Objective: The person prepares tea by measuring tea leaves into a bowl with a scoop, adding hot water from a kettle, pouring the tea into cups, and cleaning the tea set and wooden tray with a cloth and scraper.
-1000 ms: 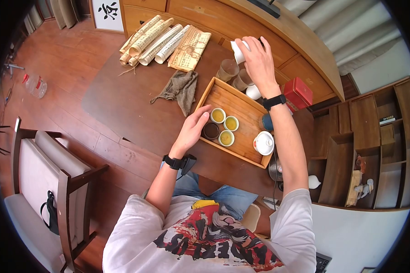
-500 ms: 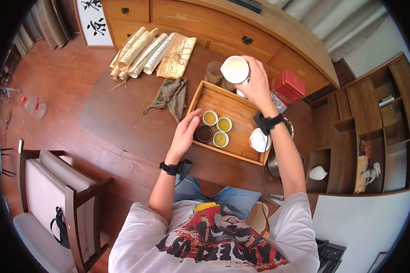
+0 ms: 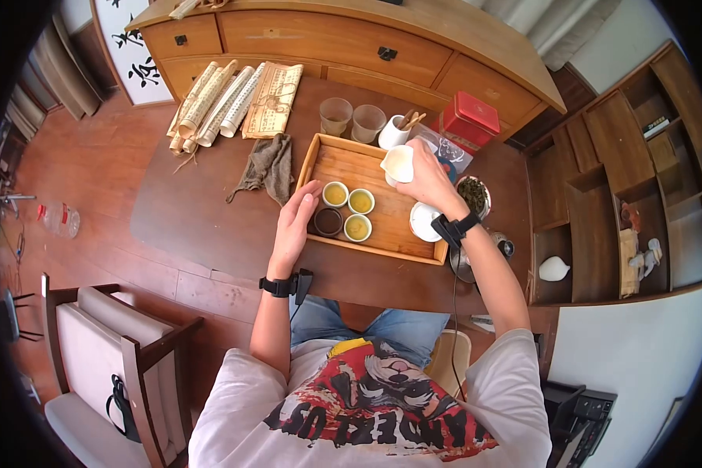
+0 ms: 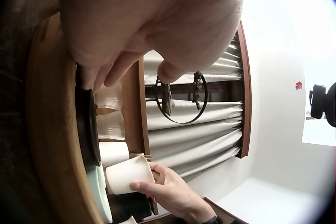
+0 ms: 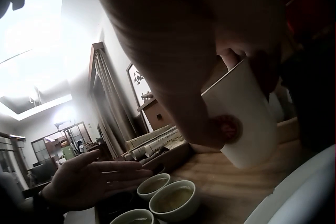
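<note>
My right hand (image 3: 426, 181) grips a white spouted tea pitcher (image 3: 398, 164) over the right part of a wooden tray (image 3: 349, 158). In the right wrist view the pitcher (image 5: 247, 119) carries a round red mark and stands nearly upright, its base low over the wood. My left hand (image 3: 292, 220), fingers straight, rests at the tray's left rim. Beside it are three small white teacups (image 3: 360, 202) of yellow-green tea and a dark round cup (image 3: 328, 222). A white lidded gaiwan (image 3: 423, 221) sits near my right wrist, partly hidden by it.
Beyond the tray stand two translucent cups (image 3: 368, 122), a white holder (image 3: 392, 135) with wooden tools and a red tin (image 3: 469, 121). A grey cloth (image 3: 267, 168) and paper scrolls (image 3: 210, 101) lie to the left. A bowl of leaves (image 3: 473, 196) is right of the tray.
My right hand has brought the pitcher back from beyond the tray's far edge to over its right side, turning it from tipped to nearly upright. My left hand stays at the rim.
</note>
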`<act>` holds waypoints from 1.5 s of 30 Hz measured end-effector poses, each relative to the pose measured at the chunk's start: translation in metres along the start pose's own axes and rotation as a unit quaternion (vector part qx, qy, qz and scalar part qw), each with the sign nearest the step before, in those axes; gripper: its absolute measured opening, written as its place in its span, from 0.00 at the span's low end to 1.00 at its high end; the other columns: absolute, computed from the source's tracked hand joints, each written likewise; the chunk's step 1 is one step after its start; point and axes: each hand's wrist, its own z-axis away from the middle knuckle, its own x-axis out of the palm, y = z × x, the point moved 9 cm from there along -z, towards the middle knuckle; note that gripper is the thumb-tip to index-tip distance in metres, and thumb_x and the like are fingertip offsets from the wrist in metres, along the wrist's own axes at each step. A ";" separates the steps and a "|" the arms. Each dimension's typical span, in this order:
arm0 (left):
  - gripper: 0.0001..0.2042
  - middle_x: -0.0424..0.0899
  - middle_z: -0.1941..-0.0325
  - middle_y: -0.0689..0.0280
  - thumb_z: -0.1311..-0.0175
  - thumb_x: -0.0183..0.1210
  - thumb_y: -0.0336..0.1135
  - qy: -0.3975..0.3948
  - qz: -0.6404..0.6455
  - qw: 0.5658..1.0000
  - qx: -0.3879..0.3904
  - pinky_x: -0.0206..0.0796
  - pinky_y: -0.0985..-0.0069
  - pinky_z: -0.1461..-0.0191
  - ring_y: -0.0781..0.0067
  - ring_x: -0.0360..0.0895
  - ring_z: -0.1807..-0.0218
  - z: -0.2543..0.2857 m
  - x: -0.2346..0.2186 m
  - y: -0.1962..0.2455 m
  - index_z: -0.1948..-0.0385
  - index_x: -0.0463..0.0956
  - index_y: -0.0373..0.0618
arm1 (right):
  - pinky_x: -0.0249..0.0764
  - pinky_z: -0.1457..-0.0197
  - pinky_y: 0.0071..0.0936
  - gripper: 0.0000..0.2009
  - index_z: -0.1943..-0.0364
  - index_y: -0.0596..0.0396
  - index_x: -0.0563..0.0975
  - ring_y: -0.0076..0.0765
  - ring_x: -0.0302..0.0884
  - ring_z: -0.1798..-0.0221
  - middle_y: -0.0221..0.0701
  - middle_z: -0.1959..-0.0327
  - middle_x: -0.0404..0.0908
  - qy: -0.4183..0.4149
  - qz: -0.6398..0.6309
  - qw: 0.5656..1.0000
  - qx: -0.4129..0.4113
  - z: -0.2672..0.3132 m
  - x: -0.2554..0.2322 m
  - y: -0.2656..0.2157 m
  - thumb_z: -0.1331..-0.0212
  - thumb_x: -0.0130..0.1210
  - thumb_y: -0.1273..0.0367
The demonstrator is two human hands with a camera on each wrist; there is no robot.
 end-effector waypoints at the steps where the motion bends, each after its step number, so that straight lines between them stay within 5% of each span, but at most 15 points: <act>1: 0.28 0.75 0.20 0.46 0.08 0.46 0.43 0.001 -0.004 1.000 0.002 0.59 0.64 0.11 0.57 0.70 0.16 0.000 -0.001 0.000 0.22 0.66 0.25 | 0.78 0.33 0.53 0.36 0.42 0.62 0.70 0.65 0.80 0.36 0.52 0.41 0.78 -0.012 0.022 1.000 0.002 -0.003 0.004 0.001 0.54 0.80 0.67; 11: 0.27 0.77 0.22 0.47 0.09 0.50 0.41 0.002 -0.046 0.999 0.006 0.63 0.66 0.13 0.59 0.73 0.18 0.001 0.002 0.005 0.23 0.67 0.25 | 0.72 0.31 0.46 0.38 0.43 0.59 0.80 0.49 0.82 0.35 0.43 0.45 0.85 -0.015 0.257 0.966 0.015 -0.021 0.014 0.006 0.58 0.85 0.56; 24: 0.25 0.78 0.22 0.51 0.15 0.59 0.32 0.002 -0.081 0.997 0.004 0.65 0.65 0.14 0.60 0.74 0.20 0.001 0.005 0.009 0.23 0.69 0.27 | 0.72 0.25 0.46 0.40 0.41 0.63 0.80 0.52 0.80 0.32 0.46 0.40 0.85 -0.046 0.266 0.960 0.075 -0.011 0.013 0.012 0.58 0.85 0.56; 26: 0.26 0.78 0.22 0.50 0.18 0.62 0.29 0.004 -0.078 0.997 -0.001 0.65 0.65 0.15 0.60 0.74 0.19 -0.002 0.003 0.014 0.23 0.69 0.28 | 0.70 0.23 0.47 0.40 0.36 0.65 0.78 0.55 0.79 0.32 0.48 0.40 0.84 0.062 0.260 0.964 0.014 0.002 -0.008 -0.019 0.53 0.82 0.60; 30: 0.34 0.79 0.22 0.49 0.33 0.71 0.20 -0.003 -0.308 0.945 0.106 0.69 0.61 0.18 0.55 0.75 0.19 -0.016 0.005 0.049 0.23 0.72 0.34 | 0.71 0.22 0.49 0.40 0.30 0.65 0.74 0.60 0.78 0.32 0.51 0.38 0.83 0.118 0.154 0.980 -0.048 0.030 -0.022 -0.071 0.48 0.79 0.64; 33: 0.38 0.78 0.23 0.48 0.43 0.71 0.17 -0.142 -0.465 0.855 0.181 0.70 0.59 0.19 0.39 0.75 0.23 -0.034 0.031 0.068 0.25 0.74 0.41 | 0.74 0.24 0.52 0.37 0.28 0.61 0.73 0.61 0.78 0.30 0.52 0.33 0.81 0.030 0.008 0.999 -0.035 0.050 0.003 -0.087 0.41 0.75 0.66; 37: 0.39 0.81 0.25 0.48 0.44 0.72 0.19 -0.299 -0.494 0.802 0.153 0.72 0.56 0.21 0.42 0.78 0.25 -0.064 0.041 0.056 0.24 0.73 0.42 | 0.76 0.29 0.51 0.33 0.32 0.64 0.75 0.58 0.80 0.34 0.49 0.40 0.84 0.089 -0.011 0.995 -0.048 0.073 0.025 -0.086 0.41 0.74 0.69; 45: 0.42 0.84 0.26 0.55 0.45 0.73 0.20 -0.403 -0.502 0.760 0.087 0.70 0.59 0.19 0.48 0.80 0.25 -0.078 0.050 0.035 0.21 0.72 0.44 | 0.76 0.27 0.51 0.32 0.29 0.62 0.73 0.60 0.79 0.31 0.49 0.37 0.84 0.078 -0.080 0.994 0.017 0.079 0.044 -0.072 0.38 0.72 0.70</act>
